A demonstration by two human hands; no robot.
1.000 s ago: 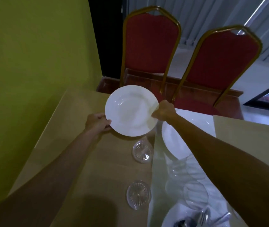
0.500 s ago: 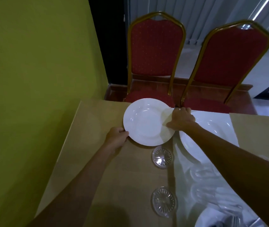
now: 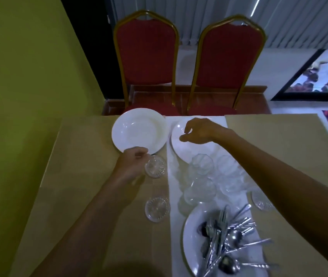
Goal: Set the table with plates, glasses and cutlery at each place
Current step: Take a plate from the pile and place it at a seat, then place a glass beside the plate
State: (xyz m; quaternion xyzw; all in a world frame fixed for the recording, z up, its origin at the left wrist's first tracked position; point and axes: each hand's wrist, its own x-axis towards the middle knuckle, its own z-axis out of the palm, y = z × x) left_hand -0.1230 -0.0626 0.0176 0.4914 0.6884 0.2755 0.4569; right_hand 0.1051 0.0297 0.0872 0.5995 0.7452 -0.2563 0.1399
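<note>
A white plate (image 3: 139, 130) lies flat at the table's far left place, in front of the left chair. My left hand (image 3: 133, 162) sits at its near rim, curled fingers against a glass coaster (image 3: 157, 167); whether they grip it is unclear. My right hand (image 3: 197, 130) hovers loosely curled over a second white plate (image 3: 189, 150) on the white runner and holds nothing. Several clear glasses (image 3: 202, 166) stand just behind that plate. A near plate (image 3: 189, 246) holds a pile of cutlery (image 3: 225, 242).
Two red chairs (image 3: 147, 56) (image 3: 229, 60) stand at the table's far edge. A green wall (image 3: 29, 76) runs along the left side. Another coaster (image 3: 157, 208) lies near the runner (image 3: 172, 182), and a third (image 3: 261, 198) beside my right forearm.
Both hands lowered the plate onto the table and let go. My left hand drew back to the coaster; my right hand moved right over the second plate.
</note>
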